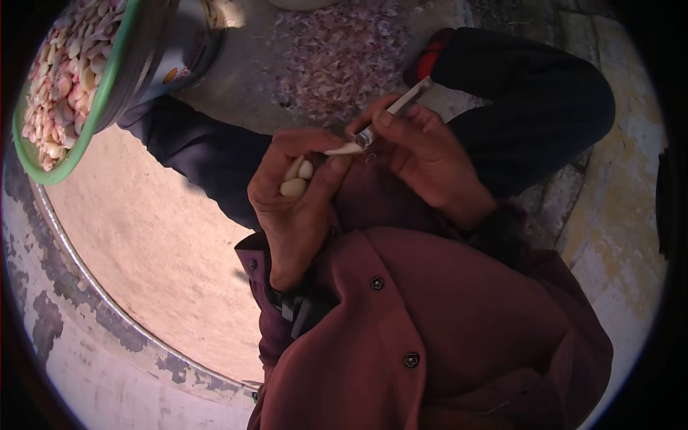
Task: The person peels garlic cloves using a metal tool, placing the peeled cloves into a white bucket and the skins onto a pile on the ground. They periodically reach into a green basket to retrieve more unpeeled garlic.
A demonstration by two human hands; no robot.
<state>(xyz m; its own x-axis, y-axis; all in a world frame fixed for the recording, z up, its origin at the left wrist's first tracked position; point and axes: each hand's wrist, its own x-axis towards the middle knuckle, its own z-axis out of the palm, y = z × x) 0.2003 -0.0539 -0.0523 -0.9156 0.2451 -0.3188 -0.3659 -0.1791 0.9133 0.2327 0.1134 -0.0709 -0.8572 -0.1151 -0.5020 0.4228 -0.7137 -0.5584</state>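
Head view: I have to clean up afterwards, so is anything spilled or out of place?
Yes. Papery garlic skins lie scattered loose on the floor, outside any container. The cloves sit inside the green basin and in the left hand.

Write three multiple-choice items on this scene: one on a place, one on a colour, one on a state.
1. Where is the knife?
A) on the floor
B) in the right hand
C) in a pocket

2. What colour is the rim of the bowl?
A) red
B) blue
C) green

3. The left hand is:
A) closed around cloves
B) open and empty
C) flat on the floor

Answers: 1 B, that hand grips the handle. 2 C, a green band runs round the edge. 3 A, cloves show inside the curled hand.
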